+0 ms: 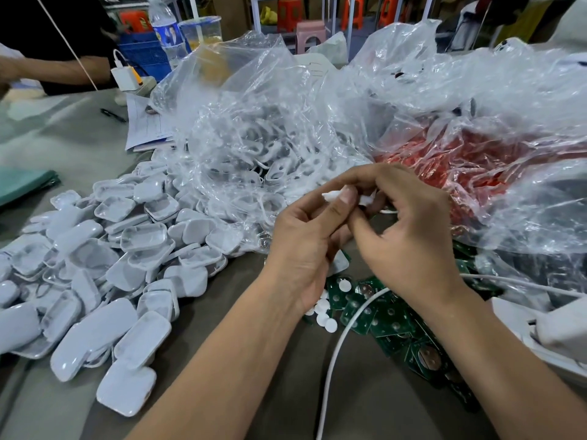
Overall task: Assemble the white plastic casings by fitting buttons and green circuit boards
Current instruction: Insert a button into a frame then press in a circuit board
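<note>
Head view shows us both hands raised over the worktop [197,369], meeting on one white casing [333,195]. Our left hand [305,242] pinches it, thumb on top; our right hand [409,230] curls its fingers round its other end. Below lie green boards [390,322] and white buttons [322,319]. Finished casings [104,281] are heaped to the left, beside clear bags [254,147].

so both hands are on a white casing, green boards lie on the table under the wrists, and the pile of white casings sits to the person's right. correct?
Not quite: the pile of white casings sits to the person's left, as the head view shows. The rest holds: the left hand and right hand both hold a white casing, and the green boards lie on the table under the wrists.
</note>
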`<control>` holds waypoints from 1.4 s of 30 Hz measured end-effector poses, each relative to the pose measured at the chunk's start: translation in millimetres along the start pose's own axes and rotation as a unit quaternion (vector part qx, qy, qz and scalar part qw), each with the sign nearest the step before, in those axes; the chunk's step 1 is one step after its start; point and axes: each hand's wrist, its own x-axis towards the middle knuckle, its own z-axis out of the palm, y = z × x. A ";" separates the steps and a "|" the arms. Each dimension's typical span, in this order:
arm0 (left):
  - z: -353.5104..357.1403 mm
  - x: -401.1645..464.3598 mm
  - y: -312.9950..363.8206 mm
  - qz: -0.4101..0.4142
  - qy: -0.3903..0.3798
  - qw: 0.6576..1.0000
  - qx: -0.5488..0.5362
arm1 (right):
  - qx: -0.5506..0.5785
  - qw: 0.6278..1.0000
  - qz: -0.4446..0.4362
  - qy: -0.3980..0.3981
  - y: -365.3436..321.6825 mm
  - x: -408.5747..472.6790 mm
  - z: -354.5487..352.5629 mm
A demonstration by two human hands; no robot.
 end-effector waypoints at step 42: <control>-24.7 13.6 18.9 -0.039 -0.153 0.986 -0.051 | -0.029 1.000 0.006 0.003 6.0 2.4 -17.0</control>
